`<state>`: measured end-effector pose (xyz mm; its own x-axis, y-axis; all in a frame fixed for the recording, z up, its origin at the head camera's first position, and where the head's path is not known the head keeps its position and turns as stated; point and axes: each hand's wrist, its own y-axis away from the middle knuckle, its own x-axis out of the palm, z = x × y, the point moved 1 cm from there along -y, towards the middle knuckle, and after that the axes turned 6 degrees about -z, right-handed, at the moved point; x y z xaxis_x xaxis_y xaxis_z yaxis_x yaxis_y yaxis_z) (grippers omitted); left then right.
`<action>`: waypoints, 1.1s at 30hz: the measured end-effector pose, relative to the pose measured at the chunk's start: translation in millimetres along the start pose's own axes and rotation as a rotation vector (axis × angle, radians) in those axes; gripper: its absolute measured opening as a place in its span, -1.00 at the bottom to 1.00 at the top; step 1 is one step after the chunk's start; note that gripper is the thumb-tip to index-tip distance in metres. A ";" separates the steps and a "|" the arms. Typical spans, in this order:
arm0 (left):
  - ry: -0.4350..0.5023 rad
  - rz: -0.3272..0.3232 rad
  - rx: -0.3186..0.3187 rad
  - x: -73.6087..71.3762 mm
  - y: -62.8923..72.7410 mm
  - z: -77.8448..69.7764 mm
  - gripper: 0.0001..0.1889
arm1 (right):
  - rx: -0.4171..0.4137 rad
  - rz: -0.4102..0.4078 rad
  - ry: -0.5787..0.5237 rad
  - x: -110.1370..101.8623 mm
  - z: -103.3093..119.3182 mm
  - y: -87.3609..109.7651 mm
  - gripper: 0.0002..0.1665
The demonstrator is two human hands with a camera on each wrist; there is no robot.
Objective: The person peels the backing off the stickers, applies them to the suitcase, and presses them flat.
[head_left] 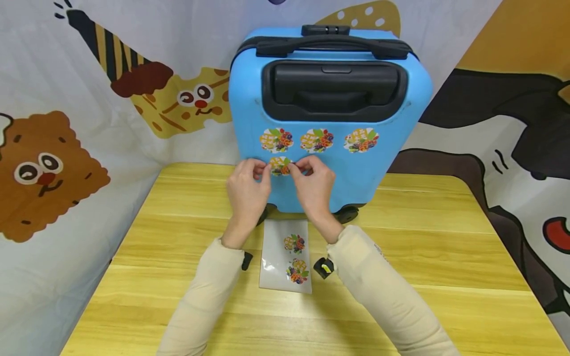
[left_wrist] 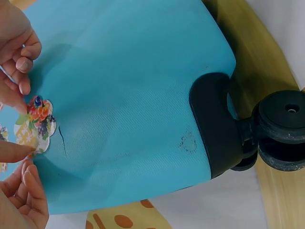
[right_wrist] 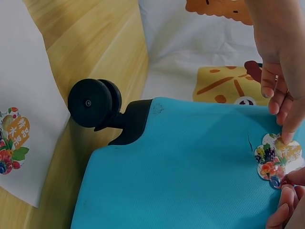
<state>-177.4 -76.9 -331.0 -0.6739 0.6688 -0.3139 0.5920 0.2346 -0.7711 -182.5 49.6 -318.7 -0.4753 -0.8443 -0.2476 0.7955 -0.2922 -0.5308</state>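
A fruit-patterned sticker (head_left: 280, 166) lies against the front of a blue suitcase (head_left: 356, 173), below a row of three similar stickers. My left hand (head_left: 250, 185) pinches its left edge between thumb and fingertips. On the opposite edge, my right hand (head_left: 313, 185) holds it the same way. In the left wrist view the sticker (left_wrist: 35, 125) shows between both hands, close to a short dark scratch. The right wrist view has the sticker (right_wrist: 276, 160) flat or nearly flat on the shell; whether it is stuck cannot be told.
A white sticker sheet (head_left: 278, 257) with two fruit stickers lies on the wooden table (head_left: 187, 267) before the suitcase. Black wheels (head_left: 346, 214) stand at the suitcase's base, and a black handle (head_left: 334, 91) is set into its upper front. A cartoon-printed curtain (head_left: 196, 29) hangs behind.
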 end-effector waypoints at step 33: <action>0.491 0.277 -0.388 -17.5 -4.5 12.2 -0.80 | 0.082 0.250 -0.166 -19.8 -14.4 -4.3 -0.79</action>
<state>-173.7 -98.3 -328.8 -0.2505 0.9616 -0.1123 0.8910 0.1836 -0.4152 -181.9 74.0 -323.2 -0.1981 -0.9545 -0.2229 0.9110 -0.0954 -0.4013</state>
